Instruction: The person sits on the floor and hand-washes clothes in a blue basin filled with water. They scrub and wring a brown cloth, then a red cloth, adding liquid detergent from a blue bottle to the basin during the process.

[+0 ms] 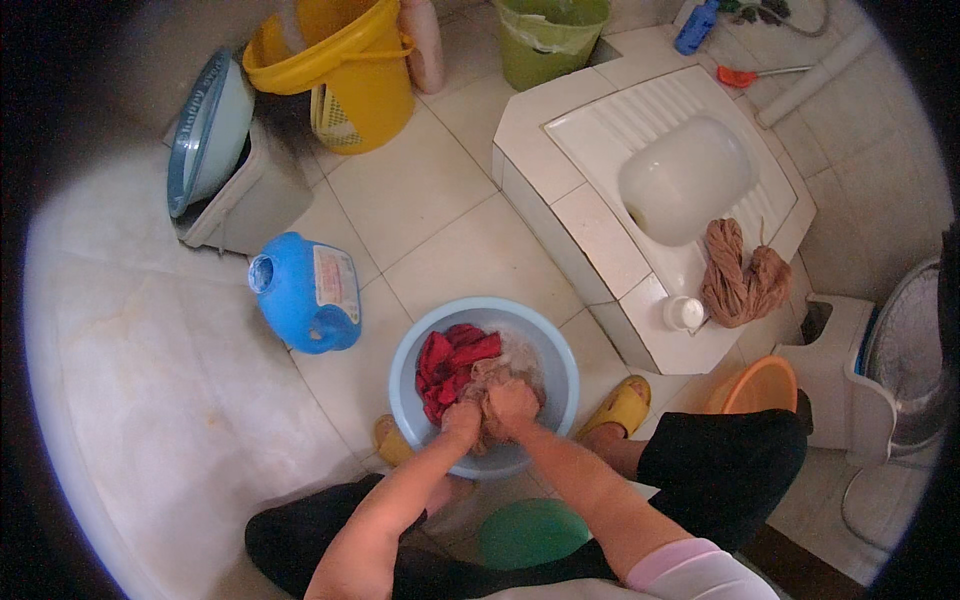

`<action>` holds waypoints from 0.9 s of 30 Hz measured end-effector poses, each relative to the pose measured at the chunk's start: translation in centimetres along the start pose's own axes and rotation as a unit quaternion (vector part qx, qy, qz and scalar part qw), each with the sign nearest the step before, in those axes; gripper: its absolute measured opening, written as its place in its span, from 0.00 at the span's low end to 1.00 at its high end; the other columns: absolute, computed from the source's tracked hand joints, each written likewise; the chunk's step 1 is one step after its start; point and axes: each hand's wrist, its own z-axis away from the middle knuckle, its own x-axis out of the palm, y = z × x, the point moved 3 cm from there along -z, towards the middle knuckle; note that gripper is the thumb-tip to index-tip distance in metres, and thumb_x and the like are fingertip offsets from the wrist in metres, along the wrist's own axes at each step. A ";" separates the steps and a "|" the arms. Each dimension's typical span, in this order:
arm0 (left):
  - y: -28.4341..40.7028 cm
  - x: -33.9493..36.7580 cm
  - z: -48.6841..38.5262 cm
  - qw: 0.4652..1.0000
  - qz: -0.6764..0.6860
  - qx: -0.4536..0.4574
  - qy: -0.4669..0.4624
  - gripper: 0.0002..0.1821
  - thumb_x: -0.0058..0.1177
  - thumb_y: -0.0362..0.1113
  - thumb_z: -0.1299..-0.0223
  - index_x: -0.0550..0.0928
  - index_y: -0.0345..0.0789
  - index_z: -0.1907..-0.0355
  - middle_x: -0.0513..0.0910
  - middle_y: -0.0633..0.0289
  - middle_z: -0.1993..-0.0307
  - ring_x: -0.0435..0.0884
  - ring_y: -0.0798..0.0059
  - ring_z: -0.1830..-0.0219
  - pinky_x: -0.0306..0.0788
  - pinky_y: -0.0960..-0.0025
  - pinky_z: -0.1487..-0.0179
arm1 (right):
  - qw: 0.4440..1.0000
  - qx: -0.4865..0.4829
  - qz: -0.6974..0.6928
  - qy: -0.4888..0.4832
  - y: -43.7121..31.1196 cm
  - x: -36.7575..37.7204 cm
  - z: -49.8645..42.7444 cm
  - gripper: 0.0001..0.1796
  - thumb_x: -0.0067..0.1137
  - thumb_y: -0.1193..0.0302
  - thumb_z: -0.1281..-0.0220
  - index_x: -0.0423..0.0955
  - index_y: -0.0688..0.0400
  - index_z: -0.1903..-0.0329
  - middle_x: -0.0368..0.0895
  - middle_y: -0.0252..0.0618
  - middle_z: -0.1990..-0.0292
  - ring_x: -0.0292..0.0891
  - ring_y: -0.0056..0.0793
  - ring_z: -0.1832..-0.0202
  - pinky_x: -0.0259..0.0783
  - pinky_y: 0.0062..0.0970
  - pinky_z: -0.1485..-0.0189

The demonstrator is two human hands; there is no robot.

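A light blue plastic basin stands on the tiled floor between my feet. Inside it, my left hand and my right hand are close together, both closed on a wet beige-brown cloth. Red cloth lies in the basin's left part, beside my left hand. Suds or soapy water show at the upper right of the basin. The lower part of the beige-brown cloth is hidden under my hands.
A blue detergent jug, uncapped, stands left of the basin. Right of it rises a tiled platform with a squat toilet, a twisted brown cloth and a white cap. Yellow and green buckets stand farther off; an orange basin is by my right knee.
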 end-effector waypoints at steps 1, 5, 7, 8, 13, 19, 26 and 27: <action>0.0 0.4 -0.3 1.000 0.002 0.002 0.006 0.14 0.41 0.34 0.43 0.80 0.28 0.64 0.82 0.47 0.67 0.83 0.54 0.62 0.77 0.56 0.58 | 0.999 -0.043 0.007 -0.023 1.5 1.2 -2.1 0.18 0.46 0.59 0.43 0.76 0.58 0.61 0.80 0.51 0.70 0.76 0.54 0.66 0.71 0.49 0.58; -1.5 2.6 -1.5 0.986 0.007 0.119 0.118 0.17 0.48 0.32 0.48 0.74 0.27 0.55 0.82 0.48 0.66 0.83 0.57 0.66 0.78 0.58 0.64 | 0.995 0.016 0.007 -0.103 0.4 -1.0 -3.6 0.26 0.36 0.54 0.37 0.75 0.62 0.55 0.78 0.55 0.58 0.73 0.54 0.51 0.66 0.48 0.47; -2.0 0.7 -0.9 0.990 0.046 0.129 0.019 0.23 0.51 0.32 0.51 0.70 0.28 0.49 0.80 0.49 0.65 0.83 0.59 0.67 0.78 0.61 0.68 | 0.993 -0.092 0.069 0.000 -1.6 -5.1 -2.1 0.25 0.34 0.56 0.36 0.75 0.59 0.53 0.78 0.53 0.57 0.71 0.52 0.49 0.64 0.47 0.44; -0.8 -3.3 -0.2 0.984 0.088 0.082 -0.129 0.27 0.52 0.32 0.53 0.67 0.29 0.46 0.79 0.49 0.63 0.82 0.60 0.66 0.78 0.62 0.70 | 0.984 -0.140 0.099 0.050 -1.8 -6.1 -1.2 0.24 0.33 0.56 0.36 0.75 0.57 0.52 0.78 0.52 0.56 0.70 0.52 0.47 0.63 0.47 0.43; 2.0 -8.5 2.6 0.897 0.361 0.109 -0.229 0.55 0.60 0.37 0.61 0.41 0.32 0.32 0.58 0.42 0.40 0.66 0.52 0.41 0.75 0.61 0.57 | 0.988 0.030 -0.153 0.004 0.8 -0.8 -0.4 0.20 0.39 0.58 0.39 0.77 0.55 0.57 0.74 0.52 0.51 0.68 0.51 0.47 0.64 0.51 0.47; -0.9 -1.1 5.5 0.929 0.231 0.282 0.059 0.50 0.61 0.47 0.56 0.49 0.36 0.33 0.44 0.41 0.34 0.41 0.42 0.32 0.45 0.50 0.32 | 0.988 0.000 -0.140 0.061 -2.7 -2.1 9.9 0.19 0.42 0.60 0.43 0.77 0.60 0.62 0.75 0.56 0.54 0.71 0.53 0.52 0.64 0.50 0.49; -1.7 2.0 1.7 0.993 0.113 0.003 0.027 0.20 0.39 0.40 0.39 0.66 0.36 0.45 0.69 0.42 0.49 0.78 0.46 0.59 0.70 0.48 0.54 | 0.979 0.105 -0.116 0.130 -1.3 5.5 4.1 0.23 0.39 0.59 0.39 0.77 0.64 0.73 0.79 0.54 0.71 0.77 0.52 0.67 0.69 0.46 0.58; -1.2 1.6 1.1 0.992 0.112 0.026 0.056 0.20 0.39 0.39 0.39 0.66 0.36 0.45 0.71 0.42 0.50 0.79 0.47 0.59 0.71 0.48 0.55 | 0.983 0.122 -0.109 0.086 0.0 7.1 2.9 0.23 0.38 0.59 0.38 0.78 0.63 0.74 0.79 0.54 0.72 0.77 0.52 0.69 0.70 0.46 0.58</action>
